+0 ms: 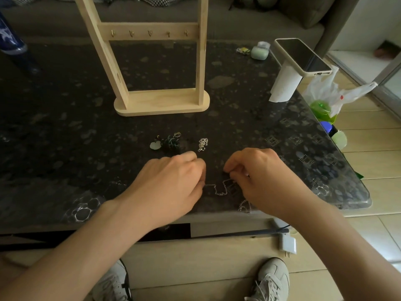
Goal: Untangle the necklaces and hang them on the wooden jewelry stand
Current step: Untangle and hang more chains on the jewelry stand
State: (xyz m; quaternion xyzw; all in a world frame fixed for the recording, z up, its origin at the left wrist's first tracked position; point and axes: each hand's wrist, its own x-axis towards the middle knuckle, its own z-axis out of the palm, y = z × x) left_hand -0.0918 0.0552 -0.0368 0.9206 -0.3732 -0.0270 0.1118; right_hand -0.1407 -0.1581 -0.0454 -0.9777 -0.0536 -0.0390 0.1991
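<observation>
A thin silver chain necklace (pixel 219 190) lies on the dark table near its front edge, strung between my hands. My left hand (pixel 173 183) pinches its left end, fingers closed. My right hand (pixel 262 177) pinches its right part; more chain (pixel 244 206) trails under that wrist. Behind my hands lie a dark cord necklace with a pale green pendant (pixel 167 143) and a bunched silver chain (pixel 202 144). The wooden jewelry stand (pixel 161 102) stands farther back, its crossbar hooks (pixel 149 33) bare.
The dark patterned table (pixel 65 131) has a rounded right corner. A phone (pixel 303 55) rests on a white paper roll (pixel 284 83) at the right. A small green case (pixel 259 52) sits behind. Plastic bag and bottles (pixel 323 107) hang off the right edge. A charger (pixel 287 244) lies on the floor.
</observation>
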